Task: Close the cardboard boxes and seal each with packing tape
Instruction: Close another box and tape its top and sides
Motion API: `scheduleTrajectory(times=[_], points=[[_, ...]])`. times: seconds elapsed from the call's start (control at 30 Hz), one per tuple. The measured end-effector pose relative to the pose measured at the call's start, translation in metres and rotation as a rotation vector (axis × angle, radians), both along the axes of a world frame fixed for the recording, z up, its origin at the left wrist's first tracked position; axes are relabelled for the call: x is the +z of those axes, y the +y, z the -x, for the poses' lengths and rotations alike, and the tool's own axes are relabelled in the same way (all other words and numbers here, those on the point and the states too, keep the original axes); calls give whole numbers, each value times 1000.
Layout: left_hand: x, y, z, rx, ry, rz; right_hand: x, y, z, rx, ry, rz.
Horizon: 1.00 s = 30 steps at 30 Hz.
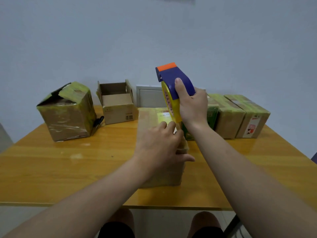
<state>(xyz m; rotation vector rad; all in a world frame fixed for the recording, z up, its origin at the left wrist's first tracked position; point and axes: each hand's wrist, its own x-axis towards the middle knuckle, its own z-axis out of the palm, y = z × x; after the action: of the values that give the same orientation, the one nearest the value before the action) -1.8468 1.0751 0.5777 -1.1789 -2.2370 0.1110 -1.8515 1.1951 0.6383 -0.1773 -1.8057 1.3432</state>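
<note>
Gripping the tape dispenser (pixel 173 77) with the right hand (pixel 193 104), fingers curled round the blue handle, thumb lying up along its side, orange tip pointing up and away. Holding it tilted above the far right part of the middle box (pixel 147 121), with the yellow tape roll (pixel 169 103) reaching down to the box top. Pressing the left hand (pixel 159 146) on top of the middle box, fingers nearly straight, fingertips (pixel 164 125) touching the lower edge of the roll, thumb spread out past the box's right edge, curling round nothing. Not managing to tell whether a strip of tape is lying under those fingertips. Holding the two hands close together but apart, the right one above and beyond the left.

Working at a wooden counter (pixel 68 165), with the middle box standing near its front edge. Sharing the counter with a torn box (pixel 68 115), wrapped in clear and yellowish tape, well to the left of the middle box; an open box (pixel 118 105), flaps up, behind and to the left of the middle box; black scissors (pixel 99 120) lying left of the middle box, just beside the torn one; and a row of sealed boxes (pixel 229 121) just right of the middle box, partly hidden behind the right wrist. Facing a pale wall with a grey panel (pixel 149 97) behind the middle box
</note>
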Motion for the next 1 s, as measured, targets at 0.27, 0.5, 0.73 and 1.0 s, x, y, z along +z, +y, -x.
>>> scheduleTrajectory(times=[0.27,0.5,0.73,1.0], points=[[6,-54,29,-321,-463,-320,-29,-22,4,59,74,77],[-52,-41,35,-374,-355,-988,-33,-21,8,109,66,-4],[-66,-38,21,-335,-860,-1360,-33,-25,9,136,40,-155],[-21,-67,26,-201,-1149,-1045,-37,-20,10,175,70,-90]])
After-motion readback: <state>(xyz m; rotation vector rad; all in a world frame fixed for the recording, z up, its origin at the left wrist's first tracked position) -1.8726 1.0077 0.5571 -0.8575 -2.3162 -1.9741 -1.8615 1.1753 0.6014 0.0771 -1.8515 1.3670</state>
